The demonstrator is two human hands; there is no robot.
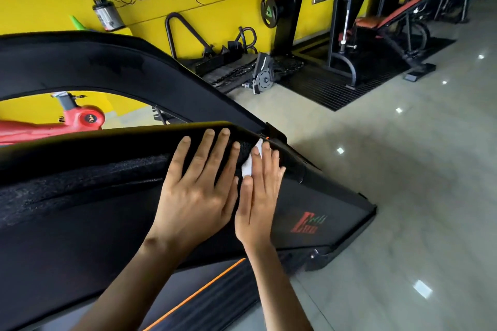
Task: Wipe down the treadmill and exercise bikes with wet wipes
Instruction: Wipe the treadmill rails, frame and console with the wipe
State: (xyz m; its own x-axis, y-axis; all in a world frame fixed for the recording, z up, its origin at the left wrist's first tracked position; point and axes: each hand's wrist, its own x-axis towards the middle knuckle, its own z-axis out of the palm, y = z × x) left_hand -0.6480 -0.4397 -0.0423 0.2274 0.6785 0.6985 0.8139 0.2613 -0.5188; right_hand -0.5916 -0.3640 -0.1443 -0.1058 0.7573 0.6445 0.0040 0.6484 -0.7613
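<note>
The black treadmill (80, 223) fills the left and centre of the frame. Its foam-padded rail slants across the middle, a red and green logo marks its side panel, and an orange stripe edges the belt at the bottom. A small white wet wipe (248, 166) sits on the foam at centre, pressed under the right hand's (258, 196) flat fingers. A red exercise bike (80, 119) shows through the treadmill's opening at left.
</note>
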